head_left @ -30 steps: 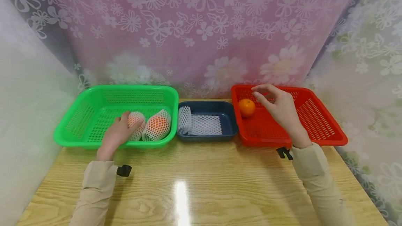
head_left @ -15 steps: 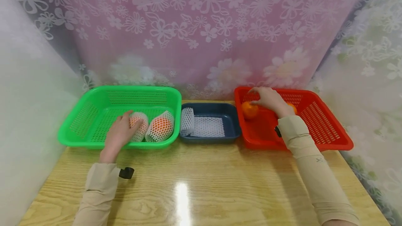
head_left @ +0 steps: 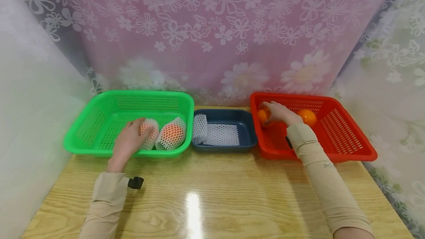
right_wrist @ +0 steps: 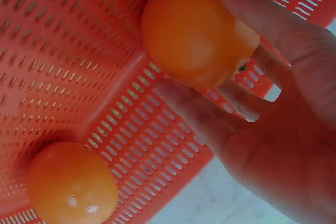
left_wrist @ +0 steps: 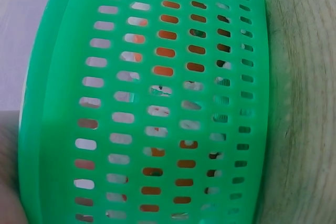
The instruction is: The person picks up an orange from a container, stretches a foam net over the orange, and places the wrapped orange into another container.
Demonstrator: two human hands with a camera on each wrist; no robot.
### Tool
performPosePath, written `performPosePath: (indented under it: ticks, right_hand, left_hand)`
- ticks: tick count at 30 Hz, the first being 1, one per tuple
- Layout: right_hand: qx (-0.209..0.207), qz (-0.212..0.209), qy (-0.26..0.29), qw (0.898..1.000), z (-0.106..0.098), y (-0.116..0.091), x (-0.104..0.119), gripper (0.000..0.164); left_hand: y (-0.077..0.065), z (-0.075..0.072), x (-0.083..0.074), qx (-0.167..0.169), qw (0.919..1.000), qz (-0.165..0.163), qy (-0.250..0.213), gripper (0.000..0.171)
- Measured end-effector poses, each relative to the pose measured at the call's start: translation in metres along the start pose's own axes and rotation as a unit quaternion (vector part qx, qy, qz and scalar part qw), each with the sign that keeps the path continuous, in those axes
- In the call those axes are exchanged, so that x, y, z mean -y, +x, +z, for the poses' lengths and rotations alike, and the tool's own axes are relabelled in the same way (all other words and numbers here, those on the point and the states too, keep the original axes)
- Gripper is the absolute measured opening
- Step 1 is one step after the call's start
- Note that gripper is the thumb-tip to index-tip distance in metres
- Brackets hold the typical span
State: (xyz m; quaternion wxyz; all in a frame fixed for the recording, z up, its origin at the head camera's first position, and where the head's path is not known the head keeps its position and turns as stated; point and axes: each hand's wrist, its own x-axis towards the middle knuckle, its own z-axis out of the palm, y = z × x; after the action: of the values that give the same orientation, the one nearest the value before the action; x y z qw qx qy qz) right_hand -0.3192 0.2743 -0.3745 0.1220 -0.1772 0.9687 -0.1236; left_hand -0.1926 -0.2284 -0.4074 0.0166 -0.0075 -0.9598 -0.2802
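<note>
My right hand [head_left: 277, 113] reaches into the red basket [head_left: 279, 154] and grips an orange [right_wrist: 197, 32] at its left end, thumb on one side and fingers round the other. A second orange [head_left: 307, 117] lies farther right in that basket. In the green basket [head_left: 76, 128], my left hand [head_left: 127, 139] holds an orange in a white foam net [head_left: 152, 135], with the thumb over it. Another netted orange [head_left: 172, 134] sits just to its right. The left wrist view mostly shows the green basket's slotted wall [left_wrist: 147, 103], which hides the grip.
Between the baskets stands a dark blue tray [head_left: 247, 132] holding white foam nets [head_left: 221, 134], one of them standing against its left side. All three containers are on a wooden table [head_left: 225, 187]. A pink flowered curtain [head_left: 212, 47] hangs behind them.
My right hand has moved left and down onto the left orange and taken hold of it, uncovering the second orange. My left hand stays on the netted orange.
</note>
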Motion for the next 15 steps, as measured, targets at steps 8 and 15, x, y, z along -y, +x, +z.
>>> performPosePath:
  ticks: [8,15]
  right_hand:
    - [-0.003,-0.004,0.008,1.0,-0.013,-0.014,0.002,0.062]
    - [-0.044,-0.026,0.038,0.998,-0.038,-0.045,0.008,0.064]
  left_hand:
    - [0.001,0.001,-0.001,-0.111,0.9913,0.017,-0.068,0.056]
    - [-0.008,-0.003,-0.011,-0.207,0.9713,0.029,-0.114,0.039]
